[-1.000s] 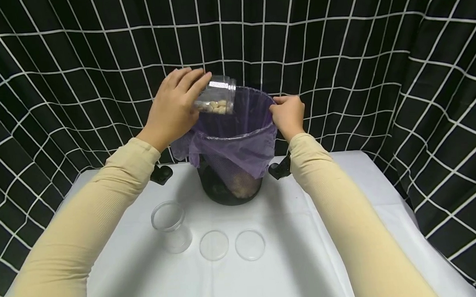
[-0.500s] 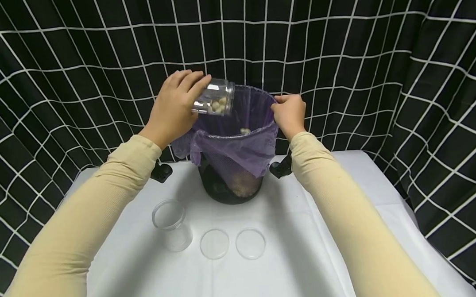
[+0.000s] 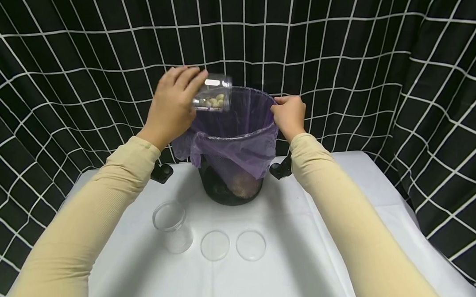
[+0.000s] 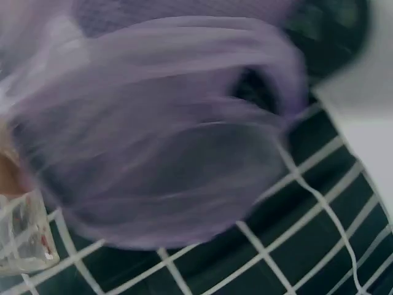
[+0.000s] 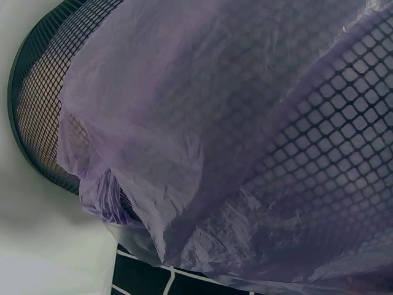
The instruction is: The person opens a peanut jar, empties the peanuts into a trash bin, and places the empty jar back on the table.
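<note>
My left hand (image 3: 174,102) grips a clear plastic jar (image 3: 216,83) tipped on its side, its mouth facing right over the bin's opening. Small pale, rounded pieces (image 3: 216,102) lie along the jar's lower side; their kind is unclear. A purple bin liner (image 3: 242,155) is folded over the rim of a dark mesh wastebasket (image 3: 216,189). At the rim's right side, my right hand (image 3: 290,115) pinches the liner's edge. The left wrist view is blurred and shows the liner (image 4: 159,160) and part of the jar (image 4: 27,243). Mesh (image 5: 43,117) and liner (image 5: 141,117) fill the right wrist view.
An open clear jar (image 3: 173,229) stands upright on the white-covered table (image 3: 236,286), front left of the bin. To its right, two clear round lids (image 3: 215,245) lie flat side by side. A black curtain with a white grid (image 3: 317,43) hangs behind and around.
The left hand dips the jar's mouth, then lifts it slightly and moves it left. A pale piece shows falling inside the bin half a second ago. The right hand stays at the rim.
</note>
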`<move>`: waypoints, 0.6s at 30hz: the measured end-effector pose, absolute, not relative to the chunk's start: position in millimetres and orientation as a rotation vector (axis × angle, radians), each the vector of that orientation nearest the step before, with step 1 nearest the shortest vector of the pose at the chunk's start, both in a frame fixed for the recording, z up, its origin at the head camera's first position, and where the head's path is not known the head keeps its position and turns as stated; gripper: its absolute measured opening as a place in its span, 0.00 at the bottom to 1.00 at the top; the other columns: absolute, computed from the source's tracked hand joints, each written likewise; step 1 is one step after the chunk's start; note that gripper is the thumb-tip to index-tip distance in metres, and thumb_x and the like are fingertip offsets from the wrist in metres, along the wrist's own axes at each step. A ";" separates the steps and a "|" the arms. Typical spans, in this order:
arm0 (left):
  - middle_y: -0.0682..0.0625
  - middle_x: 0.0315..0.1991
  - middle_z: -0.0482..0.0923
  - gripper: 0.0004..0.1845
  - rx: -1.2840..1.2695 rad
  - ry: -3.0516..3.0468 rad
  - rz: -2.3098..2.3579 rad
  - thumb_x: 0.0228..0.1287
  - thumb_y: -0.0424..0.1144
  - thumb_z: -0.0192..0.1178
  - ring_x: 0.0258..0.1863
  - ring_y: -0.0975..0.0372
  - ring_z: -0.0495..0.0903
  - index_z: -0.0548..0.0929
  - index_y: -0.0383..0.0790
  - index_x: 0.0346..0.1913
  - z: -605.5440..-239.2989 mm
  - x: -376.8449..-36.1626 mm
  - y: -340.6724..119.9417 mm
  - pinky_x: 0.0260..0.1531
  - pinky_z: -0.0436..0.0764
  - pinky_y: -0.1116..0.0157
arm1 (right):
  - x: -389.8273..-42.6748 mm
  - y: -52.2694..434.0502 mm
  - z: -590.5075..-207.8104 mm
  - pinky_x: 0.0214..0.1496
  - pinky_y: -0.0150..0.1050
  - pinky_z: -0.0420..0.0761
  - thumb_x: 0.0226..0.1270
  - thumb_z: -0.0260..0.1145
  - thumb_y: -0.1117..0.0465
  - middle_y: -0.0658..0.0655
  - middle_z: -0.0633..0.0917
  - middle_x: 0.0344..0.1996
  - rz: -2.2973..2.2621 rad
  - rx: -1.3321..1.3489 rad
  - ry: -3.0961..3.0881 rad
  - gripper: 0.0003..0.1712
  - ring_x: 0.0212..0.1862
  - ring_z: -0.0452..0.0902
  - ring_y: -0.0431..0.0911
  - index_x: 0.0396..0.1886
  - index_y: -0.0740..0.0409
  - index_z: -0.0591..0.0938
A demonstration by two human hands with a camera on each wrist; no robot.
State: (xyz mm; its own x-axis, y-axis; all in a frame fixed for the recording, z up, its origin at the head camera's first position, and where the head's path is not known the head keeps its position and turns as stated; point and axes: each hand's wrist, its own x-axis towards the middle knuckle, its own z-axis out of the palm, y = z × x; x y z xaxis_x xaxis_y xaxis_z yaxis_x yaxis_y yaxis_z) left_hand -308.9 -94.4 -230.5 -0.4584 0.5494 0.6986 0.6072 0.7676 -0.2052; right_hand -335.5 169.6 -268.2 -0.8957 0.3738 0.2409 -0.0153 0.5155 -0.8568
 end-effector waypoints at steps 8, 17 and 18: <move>0.40 0.66 0.73 0.37 -0.838 -2.143 -0.085 0.52 0.25 0.65 0.68 0.46 0.68 0.71 0.39 0.69 -227.6 -306.0 -88.7 0.76 0.61 0.53 | -335.4 169.4 -268.1 0.61 0.44 0.80 0.64 0.60 0.69 0.63 0.85 0.55 1.346 -0.297 -2.365 0.20 0.62 0.77 0.53 0.56 0.64 0.84; 0.40 0.67 0.72 0.37 -0.841 -2.167 -0.071 0.53 0.25 0.64 0.68 0.46 0.68 0.71 0.39 0.70 -231.8 -304.5 -85.6 0.76 0.61 0.53 | -335.1 169.7 -266.4 0.62 0.44 0.79 0.65 0.60 0.68 0.63 0.85 0.55 1.336 -0.284 -2.382 0.21 0.64 0.76 0.53 0.57 0.64 0.83; 0.40 0.67 0.72 0.37 -0.827 -2.153 -0.091 0.53 0.25 0.65 0.68 0.46 0.68 0.71 0.39 0.70 -231.8 -304.7 -85.0 0.75 0.61 0.53 | -335.1 169.8 -266.6 0.62 0.44 0.80 0.65 0.60 0.68 0.64 0.85 0.55 1.333 -0.283 -2.379 0.20 0.63 0.77 0.53 0.56 0.64 0.83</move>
